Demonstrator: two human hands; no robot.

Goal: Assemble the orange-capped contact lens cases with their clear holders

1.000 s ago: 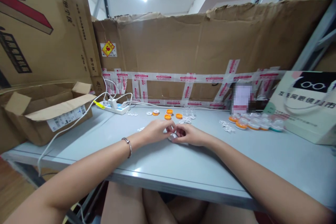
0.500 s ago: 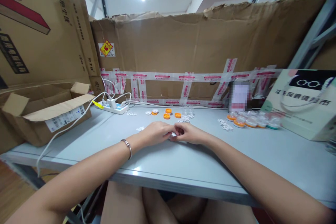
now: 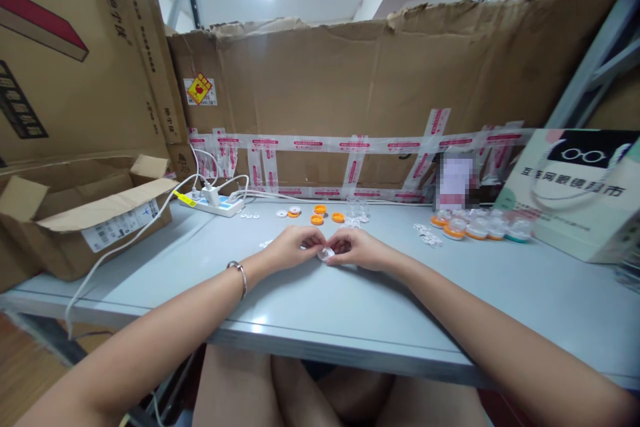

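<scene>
Between my two hands is a small clear and white round piece (image 3: 326, 254), low over the tabletop; its exact kind is hard to make out. My right hand (image 3: 363, 250) pinches it from the right with curled fingers. From the other side, the closed fingertips of my left hand (image 3: 294, 245) grip its upper left edge. Behind the hands lie orange rings (image 3: 317, 219), a white disc (image 3: 282, 213) and clear cup-like parts (image 3: 356, 208). White flat pieces (image 3: 265, 244) show partly beside my left wrist.
A power strip (image 3: 215, 203) with white cables and an open carton (image 3: 95, 213) stand at left. To the right are white perforated pieces (image 3: 427, 235), clear-topped round containers with orange or teal bases (image 3: 477, 230) and a paper bag (image 3: 570, 213). Cardboard (image 3: 310, 87) walls the back.
My left fingers have risen and drawn back slightly, so the clear round piece shows more between the hands. My right hand stays almost in place. The view has shifted a little.
</scene>
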